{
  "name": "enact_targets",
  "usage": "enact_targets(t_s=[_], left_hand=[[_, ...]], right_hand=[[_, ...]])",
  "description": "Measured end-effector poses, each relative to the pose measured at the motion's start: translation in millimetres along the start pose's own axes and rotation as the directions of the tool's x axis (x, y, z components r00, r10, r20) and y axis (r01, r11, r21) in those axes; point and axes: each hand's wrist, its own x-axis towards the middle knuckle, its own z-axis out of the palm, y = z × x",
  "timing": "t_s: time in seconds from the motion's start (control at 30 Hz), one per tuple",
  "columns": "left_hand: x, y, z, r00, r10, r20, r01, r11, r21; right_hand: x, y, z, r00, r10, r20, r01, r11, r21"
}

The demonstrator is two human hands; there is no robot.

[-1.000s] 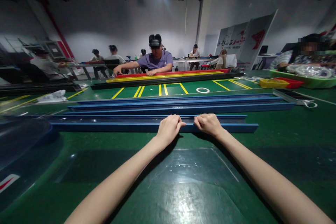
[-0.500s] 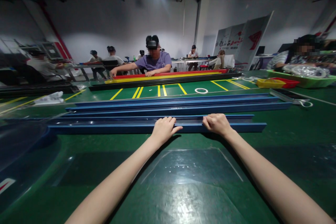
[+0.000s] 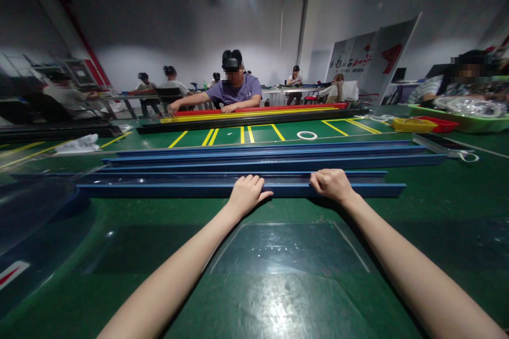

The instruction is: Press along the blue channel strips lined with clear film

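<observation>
A long blue channel (image 3: 191, 189) lies crosswise on the green table (image 3: 159, 296), with clear film inside its left part. My left hand (image 3: 247, 193) rests over the channel at its middle, fingers bent over the trough and thumb pointing right along the near wall. To the right, my right hand (image 3: 330, 184) is closed in a pinch at the channel; whatever is between its fingers is too small to make out. More blue channels (image 3: 278, 161) lie just behind. Clear sheet (image 3: 286, 243) lies flat between my forearms.
Across the table a person (image 3: 238, 90) leans over red, yellow and black strips (image 3: 254, 116). A white ring (image 3: 307, 135) lies ahead. Yellow tray (image 3: 413, 125) and green tray (image 3: 473, 124) stand at right. Clear film with a red-and-white label (image 3: 14, 274) is at left.
The view has shifted slightly. My right hand has turned a little, its fingers now more tucked in at the channel. My left hand stays nearly in place.
</observation>
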Motion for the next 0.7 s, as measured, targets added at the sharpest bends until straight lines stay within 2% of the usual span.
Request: enact_targets(t_s=[0.33,0.57,0.7], left_hand=[[-3.7,-1.2,1.3,0.996,-0.078,-0.037,0.078,0.997,-0.008],[-3.2,0.4,2.5,0.995,-0.09,-0.041,0.089,0.995,-0.038],[-3.4,1.0,3.0,0.995,-0.093,-0.038,0.092,0.995,-0.031]], right_hand=[[-11.3,18.6,-1.4,0.999,0.052,-0.009,-0.052,0.998,-0.018],[-12.8,17.7,-3.7,0.997,0.072,-0.008,-0.073,0.997,-0.03],[-12.1,16.2,-4.8,0.994,0.1,0.054,-0.098,0.994,-0.042]])
